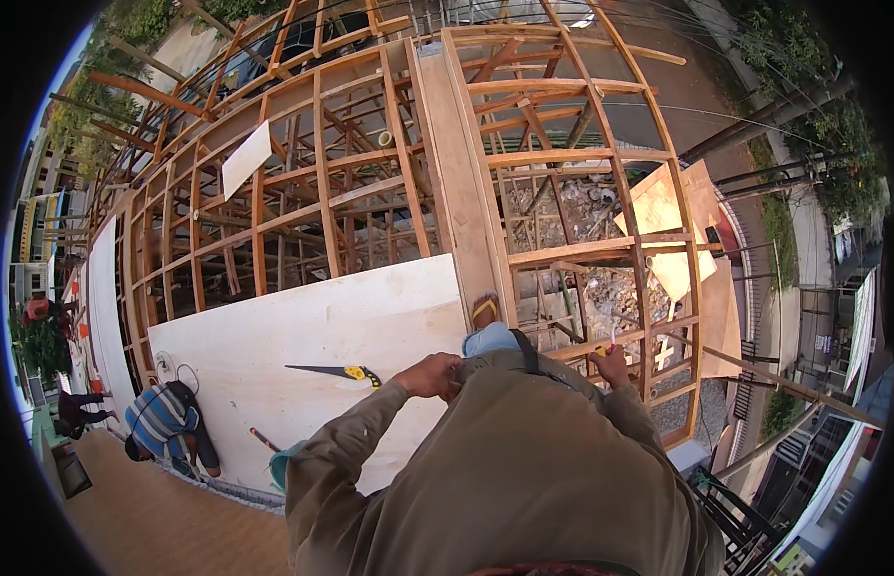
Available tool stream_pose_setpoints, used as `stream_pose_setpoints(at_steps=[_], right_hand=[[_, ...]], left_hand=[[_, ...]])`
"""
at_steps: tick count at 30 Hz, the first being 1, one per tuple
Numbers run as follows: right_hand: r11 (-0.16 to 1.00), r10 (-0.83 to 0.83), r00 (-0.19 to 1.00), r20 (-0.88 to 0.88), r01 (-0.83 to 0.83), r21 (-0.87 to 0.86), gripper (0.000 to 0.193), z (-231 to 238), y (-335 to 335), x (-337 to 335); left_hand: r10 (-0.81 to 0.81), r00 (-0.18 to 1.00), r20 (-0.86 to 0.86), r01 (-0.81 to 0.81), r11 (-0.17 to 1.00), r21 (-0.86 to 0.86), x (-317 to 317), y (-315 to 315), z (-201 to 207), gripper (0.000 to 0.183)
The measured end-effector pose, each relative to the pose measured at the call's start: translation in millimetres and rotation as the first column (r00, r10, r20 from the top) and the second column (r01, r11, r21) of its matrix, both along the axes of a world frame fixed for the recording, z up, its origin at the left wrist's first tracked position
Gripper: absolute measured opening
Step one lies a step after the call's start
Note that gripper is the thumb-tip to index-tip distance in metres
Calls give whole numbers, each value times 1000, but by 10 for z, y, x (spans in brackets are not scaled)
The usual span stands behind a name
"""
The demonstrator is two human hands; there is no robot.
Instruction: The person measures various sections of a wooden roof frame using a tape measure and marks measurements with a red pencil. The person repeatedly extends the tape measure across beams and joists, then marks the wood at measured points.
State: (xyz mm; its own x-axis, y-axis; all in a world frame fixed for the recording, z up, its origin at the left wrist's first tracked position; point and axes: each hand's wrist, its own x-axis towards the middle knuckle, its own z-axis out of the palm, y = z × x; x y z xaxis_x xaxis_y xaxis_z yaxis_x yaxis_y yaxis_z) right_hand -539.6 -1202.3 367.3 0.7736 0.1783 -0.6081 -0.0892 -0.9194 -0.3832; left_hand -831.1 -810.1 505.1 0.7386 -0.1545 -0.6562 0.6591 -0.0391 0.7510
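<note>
My left hand (431, 375) is at my lap with its fingers curled. Its fingertips are partly hidden against my clothes, so what they grip, if anything, does not show. My right hand (613, 368), out to the right over the open wooden frame (574, 253), is closed around a small yellow tool (599, 352). A red-and-white tip rises beside it; I cannot make out its kind. Left of my left hand, a handsaw (324, 371) with a dark blade and a yellow-black handle lies on a pale plywood sheet (274, 331). My sandalled foot (484, 309) rests on a long plank (454, 163).
A hammer-like tool with a dark-orange handle (264, 440) and a teal container (282, 468) lie near my left arm. A person in a striped shirt (162, 420) crouches at the sheet's left end. Open gaps between beams show rubble (596, 206) far below. Loose plywood (721, 317) lies right.
</note>
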Motion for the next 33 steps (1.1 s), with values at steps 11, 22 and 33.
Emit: stream_pose_setpoints(at_steps=[11, 22, 33], right_hand=[[833, 54, 974, 221, -166, 528, 67, 1462, 1486, -115], [774, 358, 817, 452, -530, 346, 86, 2000, 2021, -360], [808, 287, 904, 318, -406, 426, 23, 1680, 2047, -361]], left_hand=[[318, 931, 177, -314, 948, -53, 1277, 13, -180, 38], [512, 802, -307, -541, 404, -738, 1989, -475, -15, 40], [525, 839, -144, -526, 716, -459, 1572, -119, -112, 21]])
